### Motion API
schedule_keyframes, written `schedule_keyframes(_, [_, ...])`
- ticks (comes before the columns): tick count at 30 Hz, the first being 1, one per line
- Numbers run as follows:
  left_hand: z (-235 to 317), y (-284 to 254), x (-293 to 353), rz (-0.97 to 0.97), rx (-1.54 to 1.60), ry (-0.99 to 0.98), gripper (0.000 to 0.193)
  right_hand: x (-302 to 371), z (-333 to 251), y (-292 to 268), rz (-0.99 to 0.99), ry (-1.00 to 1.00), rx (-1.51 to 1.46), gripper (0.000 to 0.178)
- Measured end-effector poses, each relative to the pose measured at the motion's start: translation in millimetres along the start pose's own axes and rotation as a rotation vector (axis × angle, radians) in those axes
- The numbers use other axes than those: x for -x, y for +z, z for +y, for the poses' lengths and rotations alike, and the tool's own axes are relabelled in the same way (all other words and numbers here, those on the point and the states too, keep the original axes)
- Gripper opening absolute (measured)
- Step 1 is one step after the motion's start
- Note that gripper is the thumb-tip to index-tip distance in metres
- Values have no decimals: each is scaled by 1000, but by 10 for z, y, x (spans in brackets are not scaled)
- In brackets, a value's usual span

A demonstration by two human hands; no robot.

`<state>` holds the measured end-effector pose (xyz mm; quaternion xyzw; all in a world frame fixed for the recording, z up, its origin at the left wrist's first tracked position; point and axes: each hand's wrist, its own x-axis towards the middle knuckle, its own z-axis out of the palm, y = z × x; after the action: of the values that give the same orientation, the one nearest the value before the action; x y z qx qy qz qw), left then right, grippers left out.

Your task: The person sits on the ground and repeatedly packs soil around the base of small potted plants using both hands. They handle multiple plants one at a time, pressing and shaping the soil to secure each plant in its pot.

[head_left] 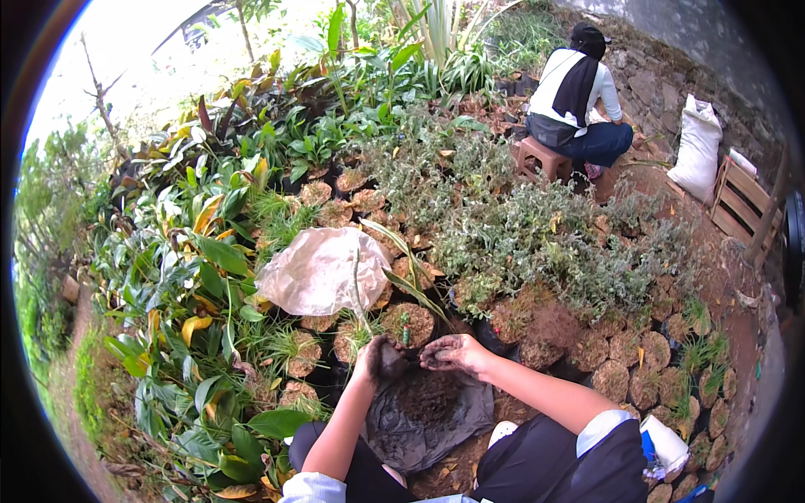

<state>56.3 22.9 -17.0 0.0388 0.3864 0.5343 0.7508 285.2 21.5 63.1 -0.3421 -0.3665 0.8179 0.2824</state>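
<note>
My left hand [381, 360] is smeared with dark soil, its fingers curled around a dark clump I cannot make out. Facing it across a small gap, my right hand [453, 354] is also soiled, with its fingers bent together; what lies in them is hidden. Below both hands, a heap of dark soil [429, 398] rests on a black plastic sheet [411, 444] between my knees. A long grey-green stem [358, 281] rises just beyond my left hand; whether the hand touches it is unclear. Behind my hands stands a small green object [406, 329] on a filled pot [394, 314].
A crumpled whitish plastic sheet [314, 272] lies over pots ahead. Leafy plants [226, 251] crowd the left; grey-green seedlings [553, 239] fill the right. Another person [574, 101] sits on a brown stool [541, 159] near a white sack [698, 147] and a wooden crate [740, 201].
</note>
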Motion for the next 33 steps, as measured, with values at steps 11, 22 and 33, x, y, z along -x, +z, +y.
schedule_keyframes(11, [7,-55,-24,-19,26,-16,16,-61,-20,-45,-20,49,18,23])
schedule_keyframes(22, [32,10,71,41,22,-3,17,-112,36,57,137,-24,319,22])
schedule_keyframes(33, [44,10,77,6,11,-12,18,-11,-144,187,196,-29,191,24])
